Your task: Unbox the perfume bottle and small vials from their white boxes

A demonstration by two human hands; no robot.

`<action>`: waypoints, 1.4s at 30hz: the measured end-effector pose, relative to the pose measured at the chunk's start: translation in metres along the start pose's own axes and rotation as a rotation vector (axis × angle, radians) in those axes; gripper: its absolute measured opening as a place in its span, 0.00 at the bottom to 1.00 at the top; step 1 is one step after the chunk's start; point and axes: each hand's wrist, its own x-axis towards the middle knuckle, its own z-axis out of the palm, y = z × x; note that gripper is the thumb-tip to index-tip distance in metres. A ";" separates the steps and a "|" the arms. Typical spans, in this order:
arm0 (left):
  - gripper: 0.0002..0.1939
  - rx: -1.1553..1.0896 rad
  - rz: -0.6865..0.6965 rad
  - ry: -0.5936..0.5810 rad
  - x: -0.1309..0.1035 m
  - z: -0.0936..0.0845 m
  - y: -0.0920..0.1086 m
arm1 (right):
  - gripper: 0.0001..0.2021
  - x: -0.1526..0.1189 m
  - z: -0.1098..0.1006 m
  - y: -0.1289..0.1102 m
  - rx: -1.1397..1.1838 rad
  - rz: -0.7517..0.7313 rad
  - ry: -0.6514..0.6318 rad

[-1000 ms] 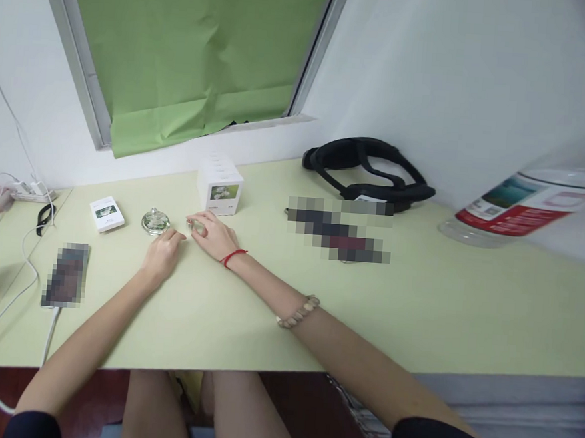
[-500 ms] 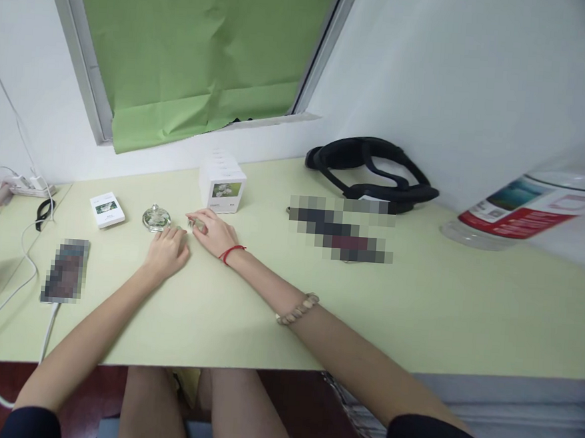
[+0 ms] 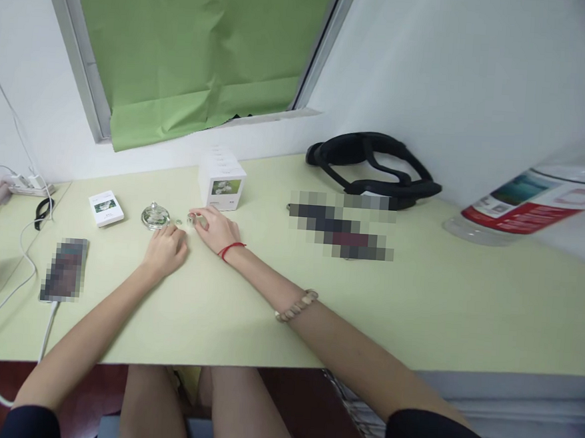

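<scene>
My left hand (image 3: 167, 250) rests on the table with its fingers curled, just in front of a round clear glass bottle (image 3: 155, 217) with a small knob on top. Whether those fingers hold anything is hidden. A tiny greenish piece (image 3: 179, 222) lies by its fingertips. To the right, my right hand (image 3: 217, 230), with a red cord at the wrist, has its thumb and index finger bent around a small shiny clear piece (image 3: 191, 218). Close behind that hand stands a row of white boxes (image 3: 225, 191) with a flower picture on the front one.
A flat white box (image 3: 105, 208) lies left of the bottle. Nearer is a phone (image 3: 64, 270) on a white cable, and a black band (image 3: 44, 212) sits farther left. On the right are a blurred-out device (image 3: 339, 227), a black headset (image 3: 374, 164) and a large plastic bottle (image 3: 518, 205).
The view has shifted slightly. My right fingers have altered their bend around the small clear piece, which shows more plainly now. The tiny greenish piece is also clearer. My left hand stays nearly in place.
</scene>
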 end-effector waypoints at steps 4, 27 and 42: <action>0.12 -0.020 -0.202 0.270 -0.002 -0.007 0.003 | 0.18 0.000 -0.002 -0.001 0.010 -0.063 0.039; 0.22 -0.390 -0.461 0.434 0.005 0.000 -0.021 | 0.20 -0.003 -0.002 -0.011 -0.161 -0.220 -0.264; 0.10 -0.210 -0.339 0.334 0.003 0.001 -0.013 | 0.15 0.004 0.002 -0.005 -0.081 0.006 0.062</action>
